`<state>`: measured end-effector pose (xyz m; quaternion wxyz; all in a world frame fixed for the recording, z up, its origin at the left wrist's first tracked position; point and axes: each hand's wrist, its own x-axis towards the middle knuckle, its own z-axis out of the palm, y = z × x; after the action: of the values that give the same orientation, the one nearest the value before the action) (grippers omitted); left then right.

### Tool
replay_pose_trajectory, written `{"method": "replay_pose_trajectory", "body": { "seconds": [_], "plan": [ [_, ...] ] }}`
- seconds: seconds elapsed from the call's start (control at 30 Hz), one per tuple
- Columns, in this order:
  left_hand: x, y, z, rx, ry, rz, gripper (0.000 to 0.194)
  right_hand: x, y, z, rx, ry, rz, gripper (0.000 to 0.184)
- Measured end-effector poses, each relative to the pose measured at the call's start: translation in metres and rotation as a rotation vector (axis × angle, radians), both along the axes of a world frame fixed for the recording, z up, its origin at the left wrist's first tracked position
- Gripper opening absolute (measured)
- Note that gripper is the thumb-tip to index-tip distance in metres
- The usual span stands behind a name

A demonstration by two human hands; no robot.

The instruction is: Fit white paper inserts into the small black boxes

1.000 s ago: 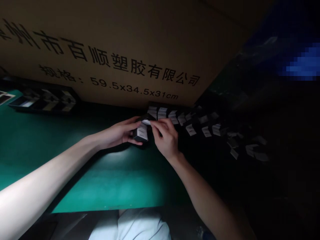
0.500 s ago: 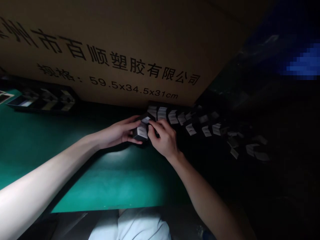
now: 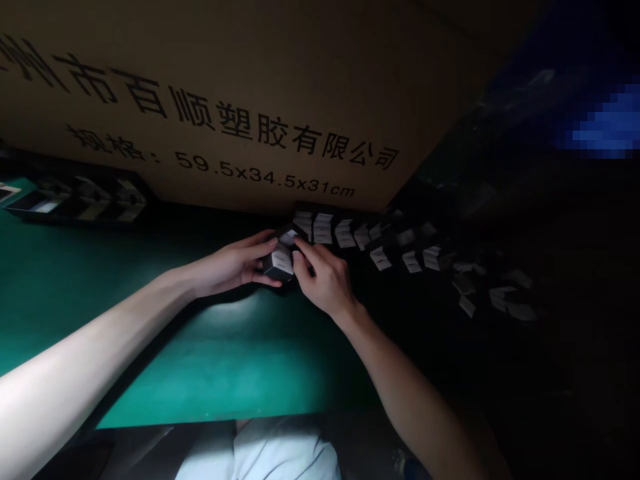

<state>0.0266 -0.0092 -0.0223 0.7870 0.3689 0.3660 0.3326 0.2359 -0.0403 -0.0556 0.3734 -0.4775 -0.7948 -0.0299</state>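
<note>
My left hand (image 3: 233, 265) grips a small black box (image 3: 280, 261) from the left, its fingers across the top and its thumb below. The box has a white label or card on its face. My right hand (image 3: 323, 279) presses against the box from the right, with its fingertips on the box's upper right edge. Just beyond the hands lie rows of small white-and-black cards (image 3: 380, 248) on a dark surface. The fingers hide part of the box.
A large cardboard carton (image 3: 200, 113) printed with Chinese text and dimensions stands behind. A green work mat (image 3: 220, 360) lies below my arms. At far left is a dark tray (image 3: 85, 200) of similar pieces. My white shirt (image 3: 280, 457) shows at the bottom.
My right hand has moved left, closer against the box, and the white piece on top of the box shows less. The view has shifted slightly.
</note>
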Motion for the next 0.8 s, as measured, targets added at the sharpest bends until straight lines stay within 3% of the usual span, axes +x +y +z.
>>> {"method": "replay_pose_trajectory", "body": {
  "seconds": [0.2, 0.4, 0.63, 0.8],
  "plan": [
    [0.0026, 0.0003, 0.0025, 0.001, 0.017, 0.002, 0.018, 0.0022, 0.0015, -0.0014, -0.019, -0.033, 0.014, 0.040],
    [0.0026, 0.0032, -0.0016, 0.008, 0.000, 0.065, 0.015, 0.0043, 0.0029, -0.0036, -0.124, -0.172, -0.012, 0.054],
    [0.0007, 0.0019, -0.0006, 0.035, 0.017, 0.009, 0.022, 0.0013, 0.0004, -0.0008, -0.255, -0.254, -0.026, 0.066],
    [0.0008, 0.0010, -0.0006, 0.007, 0.013, 0.056, 0.025, -0.0014, -0.0010, 0.0029, -0.334, -0.292, -0.027, 0.072]
  ]
}}
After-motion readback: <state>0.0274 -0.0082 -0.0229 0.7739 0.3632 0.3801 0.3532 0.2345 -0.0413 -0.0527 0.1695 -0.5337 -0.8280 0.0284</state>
